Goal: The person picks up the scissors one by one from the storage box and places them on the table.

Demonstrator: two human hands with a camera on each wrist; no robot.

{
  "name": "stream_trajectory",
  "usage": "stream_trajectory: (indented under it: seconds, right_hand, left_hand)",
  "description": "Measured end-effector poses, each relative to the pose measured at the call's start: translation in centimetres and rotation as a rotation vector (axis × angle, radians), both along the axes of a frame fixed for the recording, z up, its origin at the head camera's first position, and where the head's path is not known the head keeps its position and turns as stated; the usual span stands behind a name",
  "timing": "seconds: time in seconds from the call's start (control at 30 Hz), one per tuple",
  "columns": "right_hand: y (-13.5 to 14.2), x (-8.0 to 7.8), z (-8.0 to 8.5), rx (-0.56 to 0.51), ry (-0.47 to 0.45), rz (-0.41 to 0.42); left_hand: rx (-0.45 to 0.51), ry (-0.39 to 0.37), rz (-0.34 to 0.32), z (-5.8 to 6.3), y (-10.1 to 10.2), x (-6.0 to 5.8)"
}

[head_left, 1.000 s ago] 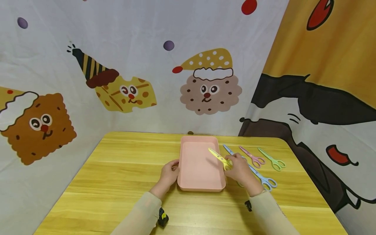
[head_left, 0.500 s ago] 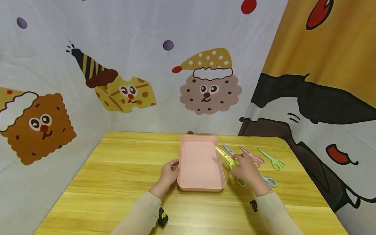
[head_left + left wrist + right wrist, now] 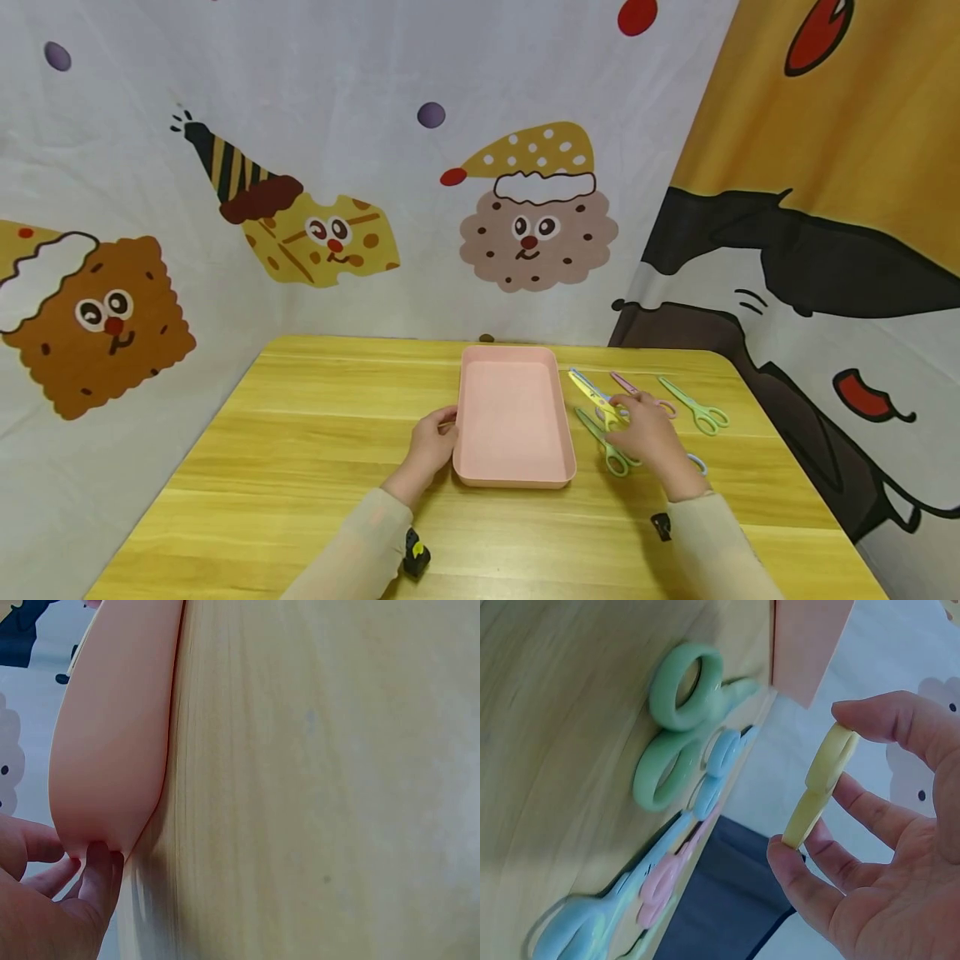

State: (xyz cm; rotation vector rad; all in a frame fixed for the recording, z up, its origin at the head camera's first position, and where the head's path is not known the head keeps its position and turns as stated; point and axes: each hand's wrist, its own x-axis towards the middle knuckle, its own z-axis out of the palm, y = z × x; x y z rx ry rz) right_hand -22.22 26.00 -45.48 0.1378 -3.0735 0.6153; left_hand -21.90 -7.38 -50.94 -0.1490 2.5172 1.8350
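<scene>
A pair of yellow scissors (image 3: pixel 588 392) is pinched at its handles by my right hand (image 3: pixel 647 433), its blades pointing away to the far left. In the right wrist view, thumb and fingertips hold the yellow handle loops (image 3: pixel 821 776). Below the hand, green scissors (image 3: pixel 617 461) lie on the table beside the pink tray (image 3: pixel 514 486). Blue scissors (image 3: pixel 576 372) show partly behind the yellow blades. My hand covers most of another blue pair (image 3: pixel 699 464). At the tray's left side, my left hand (image 3: pixel 429 446) rests its fingertips against the outer wall (image 3: pixel 112 750).
Pink scissors (image 3: pixel 621 382) lie partly hidden behind my right hand. Farther right is a second green pair (image 3: pixel 701 410). The wooden table (image 3: pixel 322 400) meets a printed cloth backdrop (image 3: pixel 352 308) at its far edge.
My right hand has carried the yellow scissors right, from over the tray's right rim to above the other scissors. The near green pair has come into fuller view. The left hand has stayed put.
</scene>
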Motion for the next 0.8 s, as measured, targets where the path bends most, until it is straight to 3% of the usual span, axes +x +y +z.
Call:
stream_trajectory:
  seconds: [0.4,0.8]
  right_hand:
    - [1.7,0.4,-0.2,-0.036,-0.041,-0.074]
    - [3.0,0.8,0.0,-0.012,-0.052,-0.078]
  left_hand:
    - [-0.001,-0.005,0.007,0.0,0.1,-0.1]
    - [-0.003,0.011,0.009,-0.3,0.1,-0.1]
